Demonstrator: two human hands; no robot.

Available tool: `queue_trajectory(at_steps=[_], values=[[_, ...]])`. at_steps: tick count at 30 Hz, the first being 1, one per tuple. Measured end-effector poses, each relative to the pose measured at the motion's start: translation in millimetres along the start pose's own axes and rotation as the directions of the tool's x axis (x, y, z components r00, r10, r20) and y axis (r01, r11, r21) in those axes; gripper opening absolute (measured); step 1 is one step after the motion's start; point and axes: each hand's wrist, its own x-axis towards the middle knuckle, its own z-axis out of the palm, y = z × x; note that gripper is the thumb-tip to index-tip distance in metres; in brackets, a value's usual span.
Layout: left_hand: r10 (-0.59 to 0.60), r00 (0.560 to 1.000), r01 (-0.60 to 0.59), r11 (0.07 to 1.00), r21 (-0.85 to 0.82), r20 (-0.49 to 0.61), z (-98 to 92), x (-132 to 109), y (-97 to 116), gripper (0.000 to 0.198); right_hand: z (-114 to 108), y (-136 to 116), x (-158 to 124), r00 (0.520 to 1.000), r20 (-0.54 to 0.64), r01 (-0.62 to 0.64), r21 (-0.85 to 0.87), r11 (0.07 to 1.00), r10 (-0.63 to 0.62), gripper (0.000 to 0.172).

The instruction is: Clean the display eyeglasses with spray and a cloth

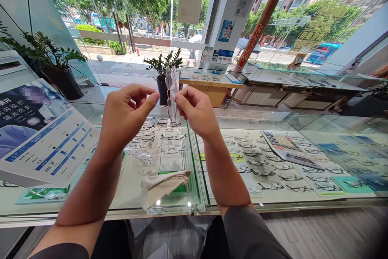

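Note:
Upright in front of me hangs a thin clear plastic sleeve with what looks like a pair of eyeglasses, seen nearly edge-on. My right hand pinches its right side between thumb and fingers. To the left, a small gap apart from the sleeve, my left hand has thumb and forefinger tips pressed together; whatever might be between them is hidden. Below both hands, a beige cloth lies crumpled on the glass counter.
Rows of eyeglass frames show through the counter. A calculator lies on its right part, and a printed display board stands at left. Beyond are a potted plant, another counter and large windows.

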Motion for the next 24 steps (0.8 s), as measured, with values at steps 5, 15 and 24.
queue_trajectory(at_steps=[5,15,24], values=[[-0.09,0.99,0.098,0.992,-0.076,0.111,4.4,3.0,-0.8,0.028,6.9,-0.2,-9.7,1.0,-0.009,0.004,-0.122,0.993,-0.005,0.031],[-0.121,0.98,0.145,0.977,-0.156,0.157,19.7,10.4,-17.8,0.025,5.9,-1.1,-9.0,0.999,0.054,0.013,-0.219,0.976,-0.001,0.031],[-0.108,0.881,0.02,0.981,0.193,0.46,41.0,10.0,-33.2,0.004,-32.9,-8.3,-11.0,0.954,-0.171,0.116,-0.542,0.832,-0.244,0.011]])
